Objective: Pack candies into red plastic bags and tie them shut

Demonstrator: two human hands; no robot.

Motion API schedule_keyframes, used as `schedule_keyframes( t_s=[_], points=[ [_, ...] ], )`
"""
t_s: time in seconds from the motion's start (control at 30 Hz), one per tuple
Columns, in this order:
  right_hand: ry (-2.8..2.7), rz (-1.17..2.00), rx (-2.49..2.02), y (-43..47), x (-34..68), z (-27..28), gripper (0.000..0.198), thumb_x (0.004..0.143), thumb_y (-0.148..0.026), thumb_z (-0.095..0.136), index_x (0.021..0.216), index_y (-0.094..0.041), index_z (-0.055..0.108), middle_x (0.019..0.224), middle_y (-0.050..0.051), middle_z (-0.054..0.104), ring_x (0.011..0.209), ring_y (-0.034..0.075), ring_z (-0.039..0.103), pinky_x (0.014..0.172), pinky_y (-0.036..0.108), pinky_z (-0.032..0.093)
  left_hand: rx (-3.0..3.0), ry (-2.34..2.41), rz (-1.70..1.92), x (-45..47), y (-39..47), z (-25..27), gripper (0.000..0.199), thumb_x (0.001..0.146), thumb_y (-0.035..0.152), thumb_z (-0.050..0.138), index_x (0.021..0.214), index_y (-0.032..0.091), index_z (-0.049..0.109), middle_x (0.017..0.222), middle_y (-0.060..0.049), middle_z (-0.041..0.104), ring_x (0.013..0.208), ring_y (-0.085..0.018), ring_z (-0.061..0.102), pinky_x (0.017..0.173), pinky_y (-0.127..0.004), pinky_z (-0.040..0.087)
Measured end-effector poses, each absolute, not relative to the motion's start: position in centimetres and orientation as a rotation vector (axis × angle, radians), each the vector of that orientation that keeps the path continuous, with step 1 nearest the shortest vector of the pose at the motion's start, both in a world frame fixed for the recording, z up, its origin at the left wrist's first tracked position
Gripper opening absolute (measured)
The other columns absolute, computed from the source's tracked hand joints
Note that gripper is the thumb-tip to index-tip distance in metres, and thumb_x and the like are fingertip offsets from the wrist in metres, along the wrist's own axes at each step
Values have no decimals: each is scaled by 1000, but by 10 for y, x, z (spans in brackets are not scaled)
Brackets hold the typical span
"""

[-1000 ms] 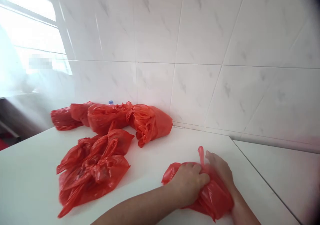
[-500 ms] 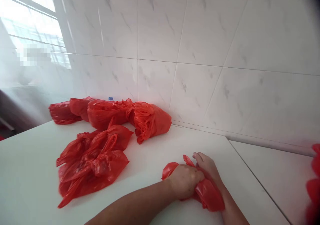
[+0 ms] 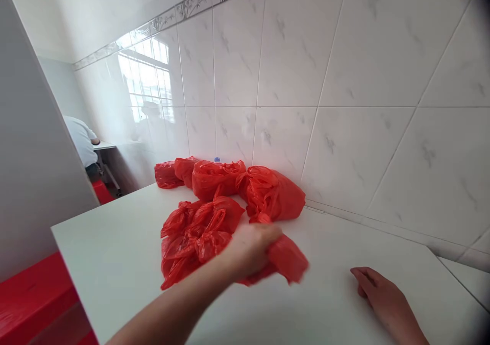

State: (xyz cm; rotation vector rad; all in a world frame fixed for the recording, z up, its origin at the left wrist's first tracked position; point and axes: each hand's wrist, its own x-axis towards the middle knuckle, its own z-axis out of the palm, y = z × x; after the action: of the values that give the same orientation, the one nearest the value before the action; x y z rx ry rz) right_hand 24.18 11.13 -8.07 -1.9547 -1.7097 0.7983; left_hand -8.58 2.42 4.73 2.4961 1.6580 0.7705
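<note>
The white tabletop (image 3: 111, 248) is backed by a tiled wall (image 3: 291, 64) — the far bags (image 3: 277, 194) are lined up along it — and is flanked at left by a partition (image 3: 34, 146). White surface is exposed toward the left edge and between the hands. A red bag (image 3: 289, 261) is gripped by the left hand (image 3: 255, 242) over the tabletop, beside the near bags (image 3: 214, 244); the right hand (image 3: 383, 295) is loosely curled — whether fully closed cannot be told.
</note>
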Motion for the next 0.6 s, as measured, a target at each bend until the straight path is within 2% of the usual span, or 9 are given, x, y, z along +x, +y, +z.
schedule_keyframes(
  t_s=[0.1, 0.17, 0.2, 0.23, 0.27, 0.33, 0.4, 0.5, 0.6],
  points=[
    [-1717, 766, -1960, 111, 237, -81, 38, 84, -56, 34, 91, -26, 57, 69, -1, 59, 66, 18, 55, 64, 29, 40, 2351, 1960, 934, -151, 7, 72, 24, 76, 13, 43, 90, 23, 60, 89, -2, 66, 76, -18, 62, 67, -27, 45],
    [-1718, 744, -1968, 109, 234, -80, 38, 85, -56, 33, 90, -27, 56, 69, -2, 57, 66, 18, 53, 63, 29, 39, 2286, 2105, 959, -184, -1, 71, 42, 74, 14, 46, 113, 26, 57, 112, -7, 62, 99, -27, 60, 83, -40, 46],
    [-1719, 736, -1973, 108, 233, -79, 38, 85, -56, 32, 89, -27, 56, 69, -2, 56, 65, 18, 53, 62, 29, 39, 2250, 2233, 867, -196, -4, 64, 56, 69, 17, 53, 124, 30, 52, 129, -9, 53, 117, -33, 51, 93, -47, 41],
    [-1718, 733, -1978, 107, 231, -78, 37, 85, -55, 32, 88, -27, 56, 69, -2, 56, 65, 17, 52, 62, 29, 38, 2211, 2330, 751, -206, -6, 53, 71, 66, 21, 60, 134, 33, 44, 145, -10, 37, 133, -39, 33, 102, -56, 31],
    [-1714, 732, -1985, 107, 231, -77, 37, 85, -55, 32, 88, -27, 56, 69, -2, 56, 65, 17, 52, 62, 29, 38, 2169, 2369, 624, -213, -7, 40, 83, 62, 23, 64, 139, 36, 38, 153, -9, 23, 139, -42, 16, 105, -62, 22],
    [-1705, 739, -1993, 106, 230, -76, 36, 85, -54, 33, 88, -27, 56, 68, -2, 55, 65, 17, 51, 63, 28, 38, 2151, 2305, 479, -221, -6, 10, 93, 60, 26, 68, 144, 40, 28, 158, -5, 10, 142, -42, 3, 106, -65, 19],
    [-1690, 750, -1991, 105, 229, -76, 35, 84, -54, 34, 89, -27, 56, 68, -2, 55, 65, 17, 51, 63, 28, 38, 2177, 2250, 383, -227, -2, -16, 84, 65, 30, 67, 141, 42, 33, 158, -3, 12, 142, -41, 3, 106, -66, 16],
    [-1686, 758, -1966, 104, 230, -76, 34, 84, -53, 35, 88, -27, 55, 67, -3, 54, 64, 16, 50, 62, 27, 38, 2230, 2343, 378, -237, 11, -36, 55, 75, 24, 57, 129, 36, 53, 152, -6, 31, 142, -38, 13, 108, -64, 14],
    [-1698, 741, -1948, 105, 231, -79, 33, 84, -53, 35, 88, -27, 55, 65, -3, 52, 62, 16, 49, 60, 27, 37, 2219, 2409, 401, -249, 20, -35, 53, 74, 15, 52, 124, 29, 59, 145, -11, 41, 140, -37, 20, 108, -64, 16]
  ],
)
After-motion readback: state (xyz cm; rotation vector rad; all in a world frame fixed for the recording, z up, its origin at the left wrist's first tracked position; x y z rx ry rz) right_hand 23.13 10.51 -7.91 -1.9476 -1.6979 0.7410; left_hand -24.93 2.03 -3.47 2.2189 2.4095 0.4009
